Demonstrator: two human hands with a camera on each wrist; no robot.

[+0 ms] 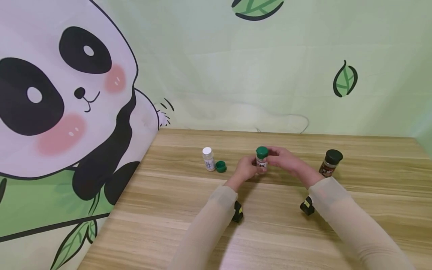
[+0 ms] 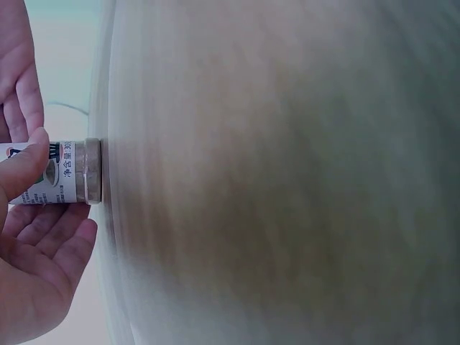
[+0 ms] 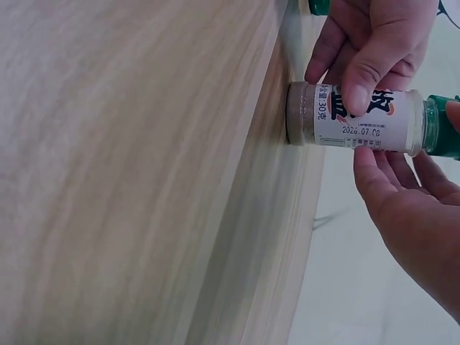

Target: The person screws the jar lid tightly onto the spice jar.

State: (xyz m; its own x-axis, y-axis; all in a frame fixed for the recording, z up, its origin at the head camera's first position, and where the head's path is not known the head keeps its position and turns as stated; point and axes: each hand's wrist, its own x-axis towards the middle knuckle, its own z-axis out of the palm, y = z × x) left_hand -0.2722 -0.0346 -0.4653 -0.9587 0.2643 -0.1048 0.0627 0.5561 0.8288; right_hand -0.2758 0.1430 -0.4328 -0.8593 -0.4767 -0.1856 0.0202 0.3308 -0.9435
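Upright between both hands is a spice bottle with a green cap, a white label and brownish powder inside. My left hand grips its body, the thumb lying across the label in the right wrist view. From the other side my right hand holds the upper part, with a fingertip on the green cap. The bottle's base is right at the tabletop in the left wrist view. Left of the hands stand a small white-topped bottle and a loose green cap.
A dark-capped jar with a dark label stands beyond my right forearm. The wooden table ends at the back against a pale green cloth printed with a panda and leaves. Black wrist devices sit under both sleeves.
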